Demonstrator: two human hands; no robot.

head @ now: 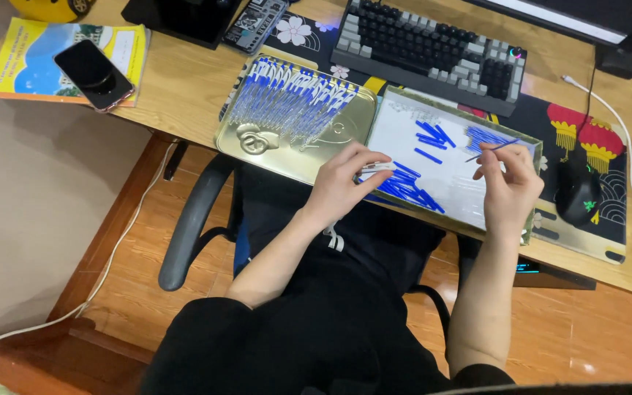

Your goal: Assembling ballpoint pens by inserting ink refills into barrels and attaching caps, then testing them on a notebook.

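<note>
I see a phone on a yellow booklet, gold tin lid of assembled pens, my left hand pinching a clear pen barrel, white tray of blue caps, my right hand gripping a thin refill, black mouse far right

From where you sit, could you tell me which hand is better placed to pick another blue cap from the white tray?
Probably the left hand: it rests beside the loose blue caps at the white tray's near edge. The right hand is occupied, pinching a thin refill.
</note>
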